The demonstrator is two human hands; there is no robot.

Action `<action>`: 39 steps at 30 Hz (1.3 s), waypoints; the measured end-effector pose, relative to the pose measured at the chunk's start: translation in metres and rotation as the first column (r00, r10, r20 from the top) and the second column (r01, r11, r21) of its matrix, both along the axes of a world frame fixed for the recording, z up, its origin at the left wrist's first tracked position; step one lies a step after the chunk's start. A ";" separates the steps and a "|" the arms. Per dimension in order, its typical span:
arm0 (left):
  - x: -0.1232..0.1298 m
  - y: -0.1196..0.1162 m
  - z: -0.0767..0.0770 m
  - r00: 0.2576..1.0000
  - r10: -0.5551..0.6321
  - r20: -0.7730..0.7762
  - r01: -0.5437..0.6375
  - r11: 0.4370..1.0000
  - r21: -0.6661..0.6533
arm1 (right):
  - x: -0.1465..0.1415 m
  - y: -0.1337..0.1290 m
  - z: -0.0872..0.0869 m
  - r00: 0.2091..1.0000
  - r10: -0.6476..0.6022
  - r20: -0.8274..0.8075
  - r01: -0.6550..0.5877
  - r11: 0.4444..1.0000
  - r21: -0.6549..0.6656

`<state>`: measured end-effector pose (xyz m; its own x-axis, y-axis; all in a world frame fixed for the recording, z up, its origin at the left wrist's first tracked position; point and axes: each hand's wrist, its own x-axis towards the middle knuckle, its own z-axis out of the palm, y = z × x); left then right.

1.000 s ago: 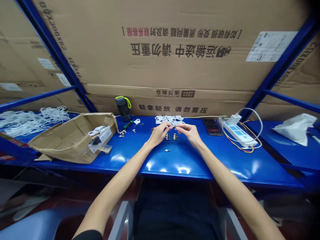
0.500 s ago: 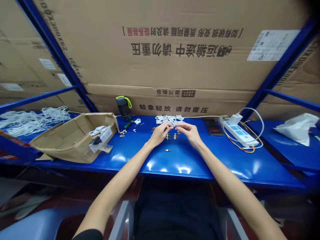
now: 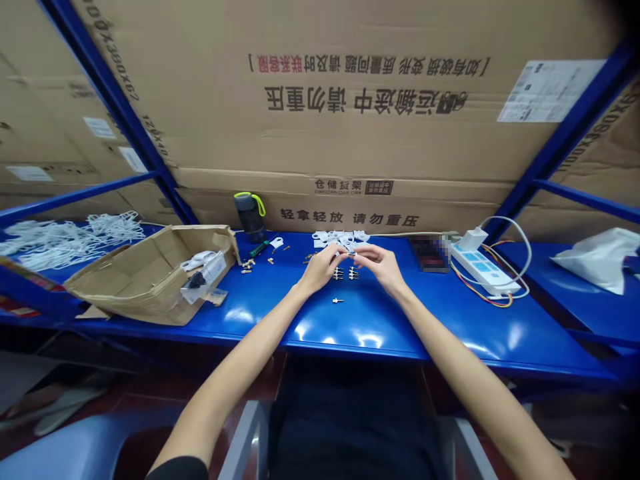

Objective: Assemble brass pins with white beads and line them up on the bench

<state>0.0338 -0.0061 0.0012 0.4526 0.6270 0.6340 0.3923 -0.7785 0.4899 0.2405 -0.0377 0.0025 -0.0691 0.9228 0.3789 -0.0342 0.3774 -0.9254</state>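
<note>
My left hand and my right hand meet over the blue table, fingertips nearly touching. Both are pinched on a small metal pin, mostly covered by the fingers; its exact kind is too small to make out. Just below the fingertips lie two short columns of small pin-shaped metal parts, a left column and a right column. A single similar part lies closer to the table's front edge. Behind my hands is a pile of white plastic pieces.
Left of my hands are small brass pieces, a green-handled screwdriver and a dark bottle. An open cardboard box stands further left, beside white cords. To the right lies a white power strip with cables.
The camera view has shifted very slightly. My fingers have moved a little around the small pin, and the right fingers lie slightly further over it. The parts on the table have stayed put.
</note>
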 end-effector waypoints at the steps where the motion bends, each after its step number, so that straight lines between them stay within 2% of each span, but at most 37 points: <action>1: 0.000 0.000 0.000 1.000 0.001 -0.002 -0.001 1.000 0.004 | 0.000 0.000 0.000 1.000 0.001 -0.006 -0.001 1.000 0.002; 12: -0.001 -0.004 0.002 0.999 0.017 -0.033 -0.014 0.996 0.083 | 0.001 -0.001 0.000 0.997 -0.025 0.072 0.024 1.000 0.009; 18: -0.003 -0.006 0.005 0.999 0.044 -0.001 -0.044 0.986 0.160 | 0.001 -0.003 0.001 0.987 -0.071 0.146 0.064 0.997 0.053; 24: -0.004 -0.003 0.001 0.999 0.037 0.039 -0.044 0.979 0.199 | -0.001 -0.006 0.006 0.987 -0.089 0.137 0.083 0.996 0.043; 33: -0.004 0.001 -0.003 0.999 0.024 0.023 -0.028 0.982 0.187 | 0.000 -0.006 0.006 0.977 -0.119 0.178 0.112 0.992 0.050; 39: -0.004 0.000 -0.001 0.999 -0.028 0.027 0.023 0.985 0.172 | 0.001 -0.005 0.004 0.976 -0.126 0.177 0.117 0.991 0.064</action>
<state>0.0303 -0.0061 0.0004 0.4467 0.4960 0.7446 0.3582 -0.8618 0.3591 0.2413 -0.0427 0.0066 -0.0292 0.9075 0.4190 0.1803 0.4171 -0.8908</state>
